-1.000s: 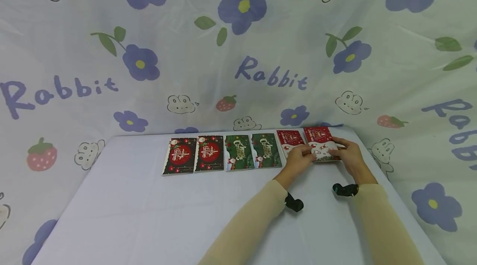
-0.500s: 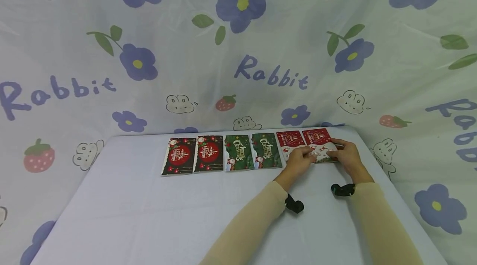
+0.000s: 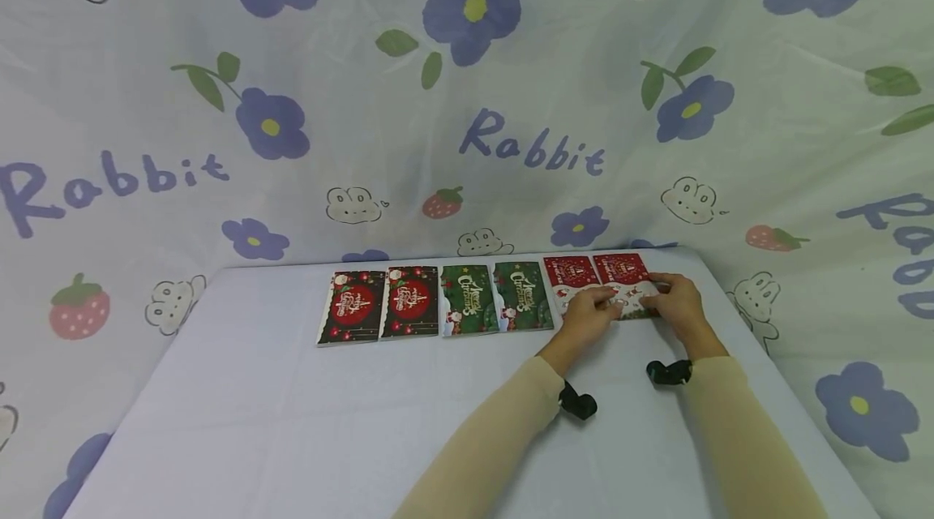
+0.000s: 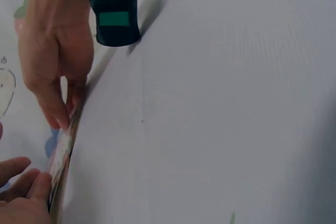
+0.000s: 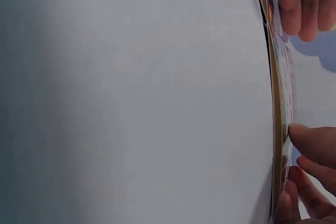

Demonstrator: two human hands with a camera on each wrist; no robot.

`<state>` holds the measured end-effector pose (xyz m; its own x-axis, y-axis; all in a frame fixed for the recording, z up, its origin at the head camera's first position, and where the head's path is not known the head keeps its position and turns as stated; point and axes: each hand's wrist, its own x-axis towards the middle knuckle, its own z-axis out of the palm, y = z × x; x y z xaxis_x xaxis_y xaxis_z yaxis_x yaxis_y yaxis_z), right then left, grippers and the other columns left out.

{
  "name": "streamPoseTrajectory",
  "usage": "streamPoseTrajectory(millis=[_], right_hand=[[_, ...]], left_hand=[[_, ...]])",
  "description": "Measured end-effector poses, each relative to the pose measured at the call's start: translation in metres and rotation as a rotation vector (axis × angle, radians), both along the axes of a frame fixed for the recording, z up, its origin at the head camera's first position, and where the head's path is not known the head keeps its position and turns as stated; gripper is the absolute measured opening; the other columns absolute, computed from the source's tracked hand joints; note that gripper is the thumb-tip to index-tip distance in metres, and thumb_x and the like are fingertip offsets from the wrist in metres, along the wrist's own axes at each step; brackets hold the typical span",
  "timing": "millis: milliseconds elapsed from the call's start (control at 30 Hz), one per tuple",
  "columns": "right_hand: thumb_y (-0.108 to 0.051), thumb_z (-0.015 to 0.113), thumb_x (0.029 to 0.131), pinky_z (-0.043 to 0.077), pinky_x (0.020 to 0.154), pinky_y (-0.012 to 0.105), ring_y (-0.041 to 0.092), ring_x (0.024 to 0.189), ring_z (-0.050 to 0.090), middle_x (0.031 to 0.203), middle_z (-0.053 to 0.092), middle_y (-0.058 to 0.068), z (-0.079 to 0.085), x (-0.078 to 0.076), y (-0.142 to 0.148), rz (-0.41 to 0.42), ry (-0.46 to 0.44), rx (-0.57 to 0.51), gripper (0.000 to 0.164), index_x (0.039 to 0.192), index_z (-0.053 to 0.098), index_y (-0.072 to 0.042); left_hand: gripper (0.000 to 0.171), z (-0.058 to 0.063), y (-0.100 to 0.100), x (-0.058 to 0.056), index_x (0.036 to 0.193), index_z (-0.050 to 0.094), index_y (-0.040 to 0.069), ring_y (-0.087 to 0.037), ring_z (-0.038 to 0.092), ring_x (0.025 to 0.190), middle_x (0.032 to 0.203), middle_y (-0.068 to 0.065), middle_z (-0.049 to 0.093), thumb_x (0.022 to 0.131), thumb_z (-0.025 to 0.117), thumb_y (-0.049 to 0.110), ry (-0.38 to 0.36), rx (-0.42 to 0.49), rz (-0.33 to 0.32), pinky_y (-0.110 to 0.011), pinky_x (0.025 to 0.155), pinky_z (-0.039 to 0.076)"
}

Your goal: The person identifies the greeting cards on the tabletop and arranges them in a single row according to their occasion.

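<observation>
At the right end of a row lie two red Christmas booklets, the outer red booklet point(image 3: 620, 269) and the inner red booklet point(image 3: 568, 269), side by side and flat. My left hand point(image 3: 588, 316) rests its fingertips where the two meet, covering their lower corners. With thumb on top and fingers at the right edge, my right hand point(image 3: 680, 306) holds the outer booklet. The right wrist view shows the booklets edge-on, with the right thumb point(image 5: 314, 142) touching the face and fingers curled at the edge. The left wrist view also shows both hands at the booklets' edge.
Two green booklets point(image 3: 468, 300) and two dark booklets with red circles point(image 3: 353, 308) continue the row leftward, near the table's back edge. The white table point(image 3: 328, 422) meets a hanging cloth point(image 3: 409, 146) printed with flowers and rabbits behind and at the sides.
The outer red booklet has shifted slightly left and straightened against its neighbour. My right hand moved a little left with it; my left hand stayed nearly still.
</observation>
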<state>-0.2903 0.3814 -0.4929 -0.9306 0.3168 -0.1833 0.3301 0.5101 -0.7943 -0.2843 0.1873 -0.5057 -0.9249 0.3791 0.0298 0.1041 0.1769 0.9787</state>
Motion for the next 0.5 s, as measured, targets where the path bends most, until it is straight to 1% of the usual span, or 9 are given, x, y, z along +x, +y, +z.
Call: streamPoseTrajectory(millis=[133, 267, 367, 433, 500], right_hand=[[0.0, 0.068, 0.096, 0.044, 0.109, 0.057, 0.051, 0.139, 0.043, 0.156, 0.038, 0.036, 0.003, -0.001, -0.001, -0.005, 0.016, 0.007, 0.065, 0.155, 0.041, 0.008], [-0.006, 0.065, 0.1, 0.046, 0.108, 0.057, 0.049, 0.142, 0.039, 0.157, 0.038, 0.032, 0.009, 0.004, -0.004, -0.006, 0.069, -0.001, 0.063, 0.157, 0.041, 0.005], [-0.012, 0.061, 0.105, 0.048, 0.103, 0.052, 0.047, 0.142, 0.039, 0.157, 0.04, 0.03, 0.019, 0.011, -0.012, -0.003, 0.11, -0.022, 0.058, 0.158, 0.041, 0.003], [-0.016, 0.059, 0.107, 0.048, 0.1, 0.049, 0.045, 0.142, 0.041, 0.156, 0.042, 0.029, 0.027, 0.017, -0.019, -0.002, 0.133, -0.046, 0.056, 0.157, 0.042, 0.002], [-0.023, 0.056, 0.11, 0.046, 0.1, 0.049, 0.044, 0.142, 0.041, 0.156, 0.043, 0.029, 0.034, 0.022, -0.027, 0.003, 0.145, -0.068, 0.056, 0.158, 0.042, 0.001]], left_hand=[[0.036, 0.005, -0.003, 0.001, 0.137, 0.068, 0.001, -0.015, 0.066, 0.121, 0.137, -0.012, 0.069, 0.104, 0.067, 0.015, -0.01, 0.028, 0.01, -0.024, 0.097, 0.051], [0.035, 0.014, -0.012, 0.006, 0.137, 0.068, 0.002, -0.015, 0.066, 0.119, 0.134, -0.014, 0.069, 0.104, 0.066, 0.014, -0.047, 0.094, 0.011, -0.025, 0.096, 0.053], [0.033, 0.018, -0.025, 0.009, 0.136, 0.068, 0.001, -0.015, 0.066, 0.119, 0.133, -0.015, 0.069, 0.105, 0.064, 0.012, -0.051, 0.123, 0.013, -0.025, 0.094, 0.053], [0.032, 0.021, -0.036, 0.01, 0.136, 0.068, 0.001, -0.016, 0.066, 0.119, 0.132, -0.015, 0.069, 0.107, 0.062, 0.012, -0.037, 0.118, 0.019, -0.026, 0.095, 0.053], [0.032, 0.023, -0.05, 0.011, 0.137, 0.067, 0.003, -0.016, 0.066, 0.119, 0.132, -0.014, 0.069, 0.108, 0.059, 0.014, -0.013, 0.1, 0.034, -0.028, 0.096, 0.053]])
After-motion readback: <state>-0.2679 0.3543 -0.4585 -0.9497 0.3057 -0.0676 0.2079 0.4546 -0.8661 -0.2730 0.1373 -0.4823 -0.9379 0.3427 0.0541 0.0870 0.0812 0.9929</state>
